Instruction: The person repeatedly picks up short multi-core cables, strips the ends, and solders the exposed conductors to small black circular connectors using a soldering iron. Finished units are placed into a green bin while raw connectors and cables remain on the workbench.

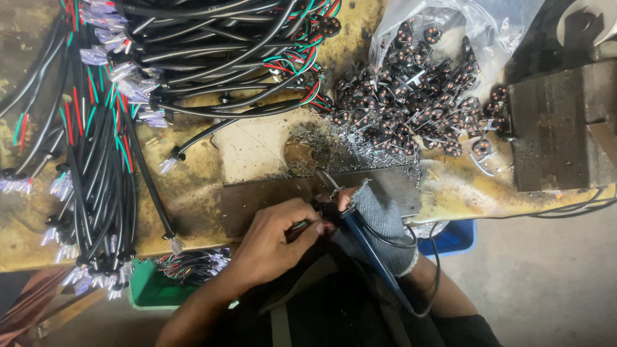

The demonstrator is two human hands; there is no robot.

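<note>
My left hand (276, 241) is bare and pinches a small black connector piece (324, 213) with thin coloured wires at its fingertips. My right hand (379, 218) wears a grey cloth glove and grips a blue-handled soldering iron (363, 241), its metal tip (329, 183) pointing up and away over a grey metal plate (257, 196). The two hands meet at the connector, just above the near edge of the worn yellow bench (193, 173). A black cord (432, 283) runs from the iron back past my right forearm.
Black cables with red and green wires (212, 45) lie piled at the back left and down the left side. A heap of small black connectors (411, 106) spills from a clear plastic bag (463, 26). A dark metal block (559, 125) stands right. Green tray (151, 289) and blue bin (453, 238) sit below.
</note>
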